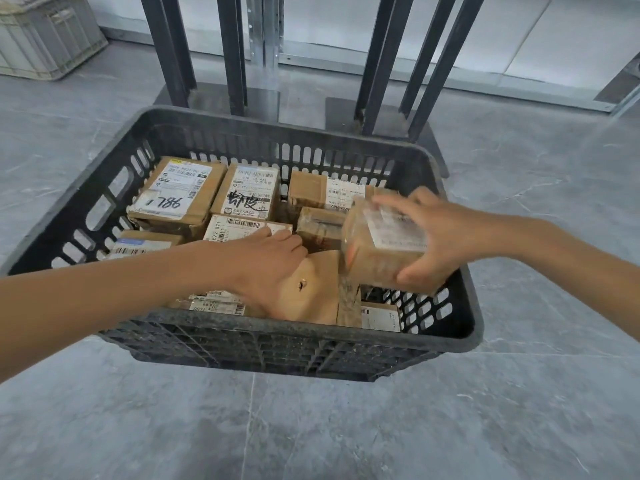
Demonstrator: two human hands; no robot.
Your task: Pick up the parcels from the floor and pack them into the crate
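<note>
Grey marbled floor tiles filled the frame, with dark metal posts on base plates along the top and a pale crate in the upper left corner. At the centre sat the black crate, which I judged mostly packed: brown boxes covered most of its floor, among them the 786 box at its upper left. No parcels lay on the floor in view.

My right hand gripped the taped parcel, fingers over its labelled top and thumb curled under its near edge, holding it above the crate's right side. It was blurred, so I could not read its label. My left hand lay palm down with fingers fairly straight, pressing on the tan packet at the lower middle of the crate, holding nothing.

The step in hand, as I read it, was seating the taped parcel. The one bare patch of mesh showed at the crate's lower right, just above the small labelled box. To do it well I would lower the parcel flat into that gap rather than drop it, pin the tan packet with the left hand so it could not slide across, and let go only once the parcel sat level below the rim
</note>
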